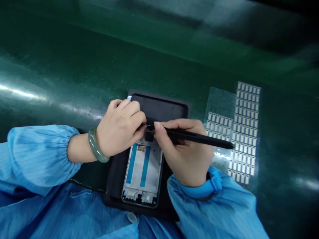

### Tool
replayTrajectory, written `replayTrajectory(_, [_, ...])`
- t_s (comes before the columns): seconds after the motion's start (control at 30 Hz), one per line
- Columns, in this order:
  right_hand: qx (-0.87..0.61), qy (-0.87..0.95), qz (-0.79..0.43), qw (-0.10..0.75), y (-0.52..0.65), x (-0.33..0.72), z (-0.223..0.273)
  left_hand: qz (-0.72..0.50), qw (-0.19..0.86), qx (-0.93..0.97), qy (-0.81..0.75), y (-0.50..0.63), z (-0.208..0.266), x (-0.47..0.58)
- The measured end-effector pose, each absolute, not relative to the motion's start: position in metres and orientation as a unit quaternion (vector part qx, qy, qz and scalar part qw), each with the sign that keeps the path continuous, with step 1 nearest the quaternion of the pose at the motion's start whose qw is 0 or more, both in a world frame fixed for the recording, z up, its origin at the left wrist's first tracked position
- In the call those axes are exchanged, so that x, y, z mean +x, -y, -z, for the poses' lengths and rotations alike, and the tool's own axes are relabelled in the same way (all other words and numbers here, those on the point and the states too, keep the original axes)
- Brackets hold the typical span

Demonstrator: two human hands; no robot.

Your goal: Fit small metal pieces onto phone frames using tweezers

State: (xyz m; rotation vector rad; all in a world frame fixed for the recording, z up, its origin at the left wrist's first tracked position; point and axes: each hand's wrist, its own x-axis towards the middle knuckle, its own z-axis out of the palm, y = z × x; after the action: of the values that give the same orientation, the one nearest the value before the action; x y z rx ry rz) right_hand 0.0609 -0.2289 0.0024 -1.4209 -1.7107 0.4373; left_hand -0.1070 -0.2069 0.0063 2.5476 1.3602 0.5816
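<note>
Tweezers (pixel 196 136) pinched shut in my right hand (pixel 185 154), tip meeting my left hand (pixel 119 127) over the phone frame (pixel 143 171).
My left fingers close on something too small to tell, steadying the frame's 12 o'clock end in its black tray (pixel 161 106); sticker sheets (pixel 245 129) lie at 3 o'clock on the table (pixel 74 66), within reach.

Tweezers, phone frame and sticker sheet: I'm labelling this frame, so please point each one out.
tweezers (pixel 199 137), head view, middle of the black shaft.
phone frame (pixel 139 166), head view, pale inner panel between the blue strips.
sticker sheet (pixel 245 132), head view, rows of small white labels.
</note>
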Motion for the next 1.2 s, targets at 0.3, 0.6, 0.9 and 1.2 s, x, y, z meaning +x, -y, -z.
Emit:
replayTrajectory(0.3, [-0.585,0.623,-0.241,0.460,0.229,0.067,0.000,-0.190,0.094,0.859,-0.466,0.205,-0.007,-0.106])
replayTrajectory(0.6, [-0.543,0.626,-0.333,0.450,0.227,0.066,0.004,-0.218,0.181,0.858,-0.429,0.218,-0.005,-0.119])
replayTrajectory(0.9, [-0.553,0.604,-0.325,0.473,0.228,0.066,0.003,-0.218,0.177,0.861,-0.424,0.218,-0.004,-0.119])
replayTrajectory(1.2, [-0.562,0.651,-0.290,0.420,0.222,0.063,0.002,-0.224,0.171,0.863,-0.419,0.218,-0.002,-0.119])
